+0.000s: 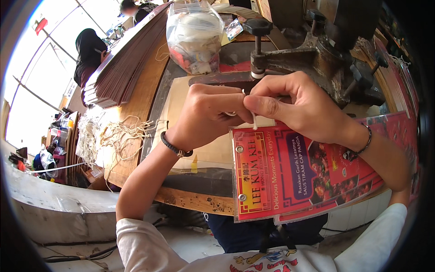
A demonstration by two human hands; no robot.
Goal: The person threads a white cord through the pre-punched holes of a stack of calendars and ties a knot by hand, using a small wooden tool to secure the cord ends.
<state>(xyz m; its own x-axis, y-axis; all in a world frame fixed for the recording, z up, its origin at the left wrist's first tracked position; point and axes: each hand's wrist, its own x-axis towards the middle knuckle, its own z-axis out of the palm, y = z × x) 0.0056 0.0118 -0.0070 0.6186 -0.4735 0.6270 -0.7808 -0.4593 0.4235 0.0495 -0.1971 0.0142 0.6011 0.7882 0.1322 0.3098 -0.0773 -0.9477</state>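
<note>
My left hand (206, 109) and my right hand (301, 102) meet above the bench, with fingers closed in a pinch on a thin white cord (254, 122). A short end of the cord hangs below the fingertips, and a loop of it shows at my left fingers. Most of the cord is hidden inside my grip. Just under my hands lies a red laminated printed sheet (287, 181), overlapping others beneath it at the bench's near edge. Two metal eyelets (242, 197) sit along its left side. My right forearm passes over the sheets.
A black metal press (312, 59) stands at the back right. Behind my hands is a clear plastic bag (195, 41) of mixed contents. Loose cords (122, 136) lie on the wooden bench at left, near a tall stack of brown boards (131, 63). Another person (88, 56) is at far left.
</note>
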